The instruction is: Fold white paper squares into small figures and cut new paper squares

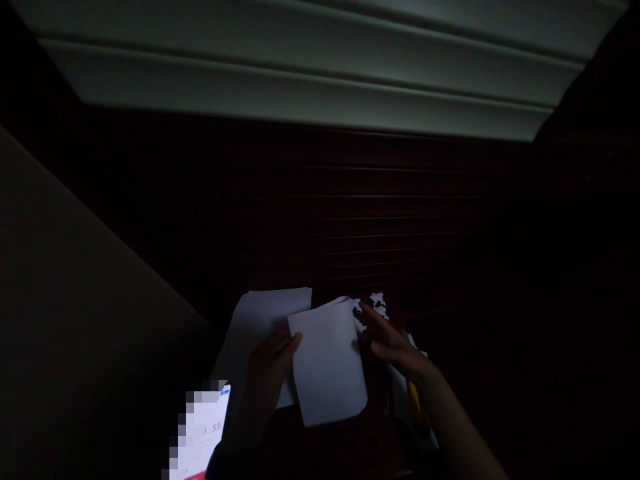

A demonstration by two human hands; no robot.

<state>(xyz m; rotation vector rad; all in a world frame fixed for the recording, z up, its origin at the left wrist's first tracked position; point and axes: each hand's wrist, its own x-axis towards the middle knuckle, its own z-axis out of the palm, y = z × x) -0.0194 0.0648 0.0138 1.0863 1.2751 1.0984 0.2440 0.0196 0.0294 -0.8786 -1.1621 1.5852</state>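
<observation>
My left hand (273, 363) pinches the left edge of a folded sheet of white paper (330, 367), thumb on top. The paper is held up over the dark table, its upper right corner curling. Just right of the paper, my right hand (397, 347) is open with fingers apart, and I see nothing held in it. Small cut paper pieces with jagged edges (379, 303) lie beyond its fingertips. Behind my left hand, more white sheets (270, 303) lie flat, partly covered by the hand and the folded paper.
A lit phone (203, 433), partly blurred out, is at the lower left. Beneath my right forearm are a yellow object (415, 400) and some pale items, too dark to make out. A pale wall (75, 300) stands left; light slats (310, 93) hang above dark ridged panelling (350, 193).
</observation>
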